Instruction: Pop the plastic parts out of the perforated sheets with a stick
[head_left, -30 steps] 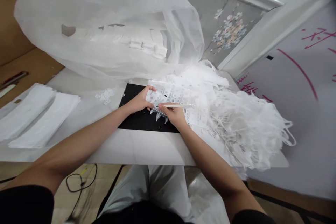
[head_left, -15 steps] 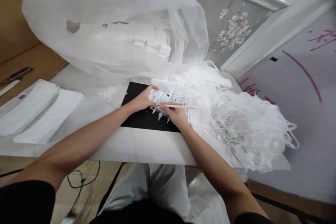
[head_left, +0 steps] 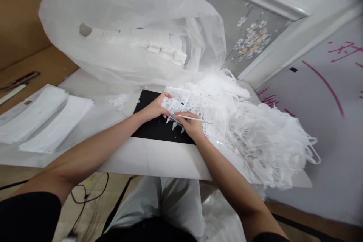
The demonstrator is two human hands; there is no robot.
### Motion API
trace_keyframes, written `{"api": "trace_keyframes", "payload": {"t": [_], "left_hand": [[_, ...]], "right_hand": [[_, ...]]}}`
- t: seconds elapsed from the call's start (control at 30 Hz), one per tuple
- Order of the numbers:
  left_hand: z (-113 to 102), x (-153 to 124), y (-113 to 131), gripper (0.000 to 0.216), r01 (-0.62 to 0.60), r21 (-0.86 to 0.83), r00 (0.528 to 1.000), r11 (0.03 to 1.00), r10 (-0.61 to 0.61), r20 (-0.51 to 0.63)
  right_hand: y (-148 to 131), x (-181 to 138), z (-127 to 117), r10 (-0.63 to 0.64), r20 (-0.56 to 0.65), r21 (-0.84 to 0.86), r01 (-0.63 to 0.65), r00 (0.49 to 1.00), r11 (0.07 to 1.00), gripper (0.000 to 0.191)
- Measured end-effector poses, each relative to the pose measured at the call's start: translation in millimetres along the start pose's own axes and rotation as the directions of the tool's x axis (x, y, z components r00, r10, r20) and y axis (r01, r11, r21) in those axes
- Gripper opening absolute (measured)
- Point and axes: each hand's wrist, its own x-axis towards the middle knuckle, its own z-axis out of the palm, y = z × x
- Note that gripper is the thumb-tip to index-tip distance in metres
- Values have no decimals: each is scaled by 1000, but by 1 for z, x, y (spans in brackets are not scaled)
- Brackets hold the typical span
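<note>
My left hand (head_left: 157, 108) is closed on the left edge of a white printed sheet (head_left: 185, 103) with small grey marks, thumb below and fingers above. Small pointed translucent tips (head_left: 175, 124) stick out along the sheet's lower edge. My right hand (head_left: 192, 125) pinches a thin white pen-like stick (head_left: 203, 121), whose long end points right. The stick's other end is at the sheet's lower left, close to my left thumb; its tip is too small to make out. Beneath both hands lies a black mat (head_left: 153, 130).
A heap of white soft pieces with cords (head_left: 269, 140) fills the table's right side. Small clear pieces (head_left: 119, 101) lie left of the mat. Stacks of flat white strips (head_left: 56, 124) lie farther left. A large translucent bag (head_left: 113, 60) with white bundles stands behind.
The stick in my right hand now tilts more, with its right end lower. My left hand keeps its hold on the sheet. The whole view has shifted slightly.
</note>
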Motion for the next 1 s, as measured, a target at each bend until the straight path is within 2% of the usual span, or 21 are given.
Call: {"api": "trace_keyframes", "payload": {"t": [0.1,0.2,0.3,0.4,0.6,0.73,1.0], "left_hand": [[-1,0,0,66,-2,12,1000,1000,2,4],[-1,-1,-1,66,0,9,1000,1000,0,-13],[-1,-1,-1,66,11,-28,1000,1000,-12,-27],[-1,-1,-1,67,29,-63,999,998,-30,-16],[0,-1,-1,69,60,-74,997,995,-63,-36],[4,-4,4,68,61,-47,998,997,-63,-28],[11,-9,13,65,69,13,998,998,-69,-11]], "right_hand": [[-1,1,-2,-51,60,-40,53,997,998,20],[-4,2,-4,-191,129,-165,211,973,963,19],[-6,3,-4,-339,226,-296,396,913,869,20],[-5,1,0,-390,294,-444,486,872,753,22],[-2,-2,8,-484,347,-579,589,803,563,24],[-1,-2,10,-497,385,-638,613,778,466,24],[-3,-3,14,-480,340,-648,571,809,504,24]]}}
